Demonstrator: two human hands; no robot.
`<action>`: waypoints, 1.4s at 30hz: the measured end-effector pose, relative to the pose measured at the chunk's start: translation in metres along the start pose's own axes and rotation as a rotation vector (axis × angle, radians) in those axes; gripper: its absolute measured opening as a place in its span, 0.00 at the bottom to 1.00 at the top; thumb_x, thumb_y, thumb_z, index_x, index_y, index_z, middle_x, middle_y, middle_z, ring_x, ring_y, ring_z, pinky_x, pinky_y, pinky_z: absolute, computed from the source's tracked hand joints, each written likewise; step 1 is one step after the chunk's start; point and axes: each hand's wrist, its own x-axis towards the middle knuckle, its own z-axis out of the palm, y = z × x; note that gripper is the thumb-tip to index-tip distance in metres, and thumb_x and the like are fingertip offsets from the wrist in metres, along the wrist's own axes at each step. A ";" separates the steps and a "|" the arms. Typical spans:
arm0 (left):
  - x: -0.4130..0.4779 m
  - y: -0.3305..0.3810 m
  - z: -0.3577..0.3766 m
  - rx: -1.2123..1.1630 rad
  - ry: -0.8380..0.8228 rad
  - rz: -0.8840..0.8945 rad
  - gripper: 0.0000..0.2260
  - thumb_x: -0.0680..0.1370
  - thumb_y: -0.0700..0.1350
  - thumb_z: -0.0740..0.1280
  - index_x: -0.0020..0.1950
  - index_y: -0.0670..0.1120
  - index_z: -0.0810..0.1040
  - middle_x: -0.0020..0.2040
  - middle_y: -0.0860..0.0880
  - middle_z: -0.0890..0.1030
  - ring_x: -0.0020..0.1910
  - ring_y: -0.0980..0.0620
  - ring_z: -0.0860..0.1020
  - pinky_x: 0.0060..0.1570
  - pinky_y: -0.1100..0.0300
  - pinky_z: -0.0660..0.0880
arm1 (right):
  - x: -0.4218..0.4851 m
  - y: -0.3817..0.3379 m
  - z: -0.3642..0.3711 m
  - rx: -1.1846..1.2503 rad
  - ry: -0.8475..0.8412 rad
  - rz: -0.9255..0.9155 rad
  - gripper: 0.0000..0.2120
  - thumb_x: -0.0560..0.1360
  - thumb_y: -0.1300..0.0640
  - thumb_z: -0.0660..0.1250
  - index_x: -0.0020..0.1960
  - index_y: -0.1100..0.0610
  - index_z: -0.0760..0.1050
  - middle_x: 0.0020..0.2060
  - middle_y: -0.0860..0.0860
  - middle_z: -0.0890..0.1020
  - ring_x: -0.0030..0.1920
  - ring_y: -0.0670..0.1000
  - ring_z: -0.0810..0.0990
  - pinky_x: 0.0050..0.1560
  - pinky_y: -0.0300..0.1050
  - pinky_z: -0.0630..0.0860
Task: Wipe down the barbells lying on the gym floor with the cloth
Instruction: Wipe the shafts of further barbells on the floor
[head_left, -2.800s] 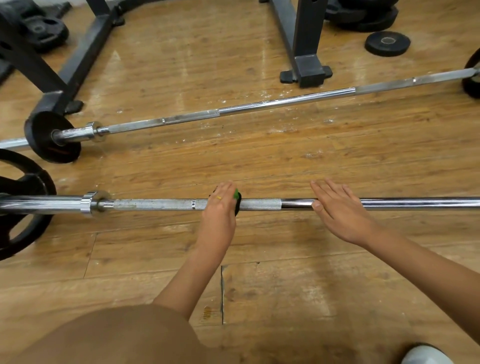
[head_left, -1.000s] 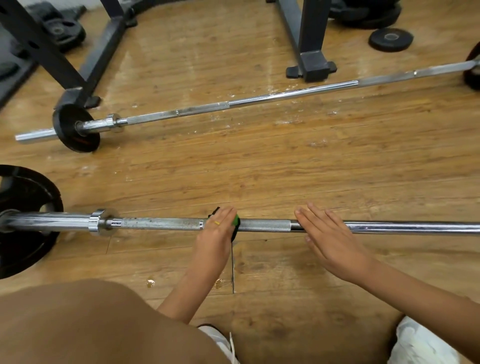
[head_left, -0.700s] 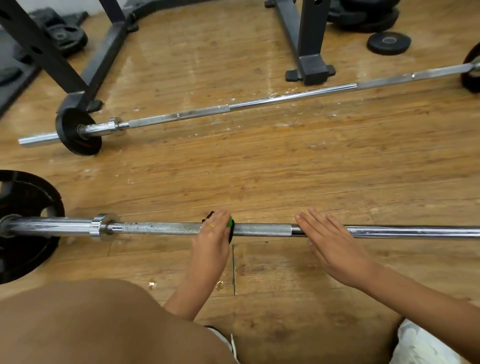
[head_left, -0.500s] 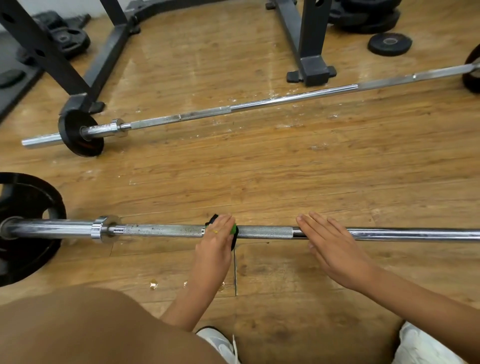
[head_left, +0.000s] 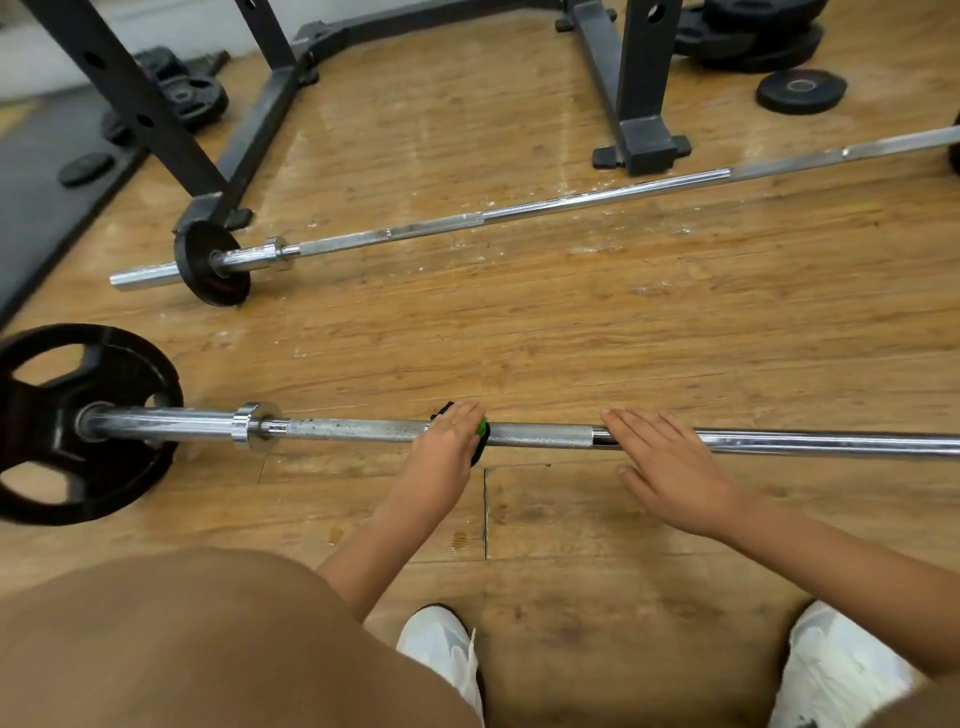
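The near barbell (head_left: 540, 435) lies across the wooden floor in front of me. A large black plate (head_left: 78, 423) sits on its left end. My left hand (head_left: 448, 447) lies over the knurled part of this bar and holds a black and green cloth (head_left: 482, 429) wrapped against it. Only the cloth's edges show past my fingers. My right hand (head_left: 670, 467) rests flat on the bar further right, with straight fingers. A second barbell (head_left: 519, 213) lies farther off, slanting up to the right, with a small plate (head_left: 210, 262) on its left end.
Black rack legs (head_left: 636, 88) and a slanted frame (head_left: 244, 145) stand beyond the far bar. Loose plates (head_left: 800, 91) lie at the back right and more at the back left (head_left: 182, 96), beside a dark mat (head_left: 36, 208). My knee and white shoes (head_left: 441, 654) are at the bottom.
My left hand has rubbed the cloth slightly back and forth on the same stretch of bar. My right hand has stayed flat on the bar. My view has pulled back a little.
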 end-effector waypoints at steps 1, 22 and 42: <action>-0.001 0.000 -0.003 0.017 -0.023 0.012 0.20 0.84 0.38 0.58 0.78 0.43 0.66 0.78 0.48 0.67 0.78 0.51 0.61 0.72 0.58 0.59 | 0.000 -0.003 0.000 0.005 -0.002 0.007 0.36 0.76 0.40 0.39 0.82 0.52 0.51 0.78 0.49 0.62 0.79 0.51 0.56 0.77 0.48 0.45; 0.004 -0.023 -0.019 0.101 -0.172 0.183 0.16 0.83 0.40 0.61 0.72 0.42 0.72 0.73 0.46 0.73 0.71 0.45 0.71 0.65 0.47 0.72 | 0.020 -0.020 -0.043 -0.100 -0.304 -0.097 0.33 0.85 0.46 0.51 0.82 0.57 0.40 0.81 0.53 0.46 0.81 0.50 0.44 0.78 0.48 0.41; 0.025 -0.060 -0.020 0.098 -0.132 0.500 0.18 0.80 0.39 0.68 0.70 0.42 0.75 0.69 0.44 0.78 0.67 0.44 0.77 0.61 0.53 0.75 | 0.039 -0.029 -0.090 -0.267 -0.421 -0.469 0.37 0.77 0.41 0.39 0.80 0.56 0.35 0.80 0.54 0.37 0.79 0.53 0.33 0.70 0.43 0.26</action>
